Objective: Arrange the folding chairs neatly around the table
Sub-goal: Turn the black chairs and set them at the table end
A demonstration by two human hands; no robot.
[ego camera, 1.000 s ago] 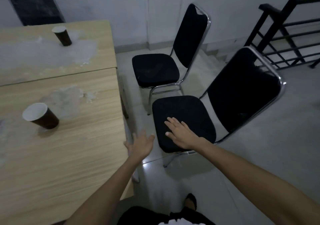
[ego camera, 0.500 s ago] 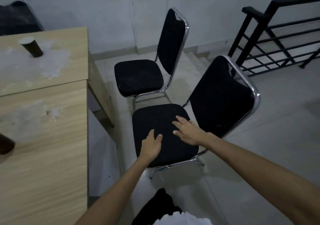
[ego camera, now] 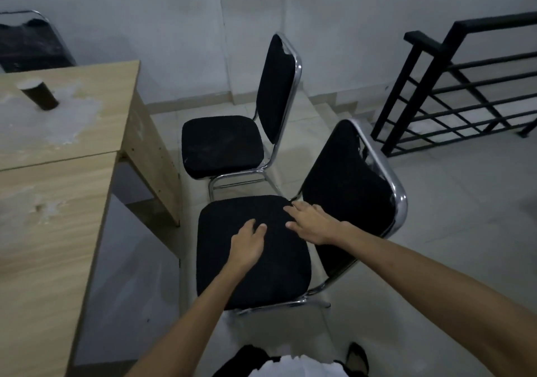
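A black padded chair with a chrome frame (ego camera: 351,190) stands in front of me, a little to the right of the wooden table (ego camera: 55,202). My left hand (ego camera: 247,244) lies flat on the middle of its seat. My right hand (ego camera: 313,222) rests with fingers spread on the back part of the seat, near the backrest. Neither hand grips anything. A second matching chair (ego camera: 222,144) stands just behind the first, facing the table's corner. A third chair's backrest (ego camera: 29,42) shows beyond the table's far side.
A dark paper cup (ego camera: 39,95) stands on the table's far section, which has pale worn patches. A black metal railing (ego camera: 465,86) guards a stairwell at the right. White wall behind; grey tiled floor to the right of the chairs.
My left hand has come from beside the table's edge onto the seat. The view has swung right and closer to the chair; the nearer cup has left the view.
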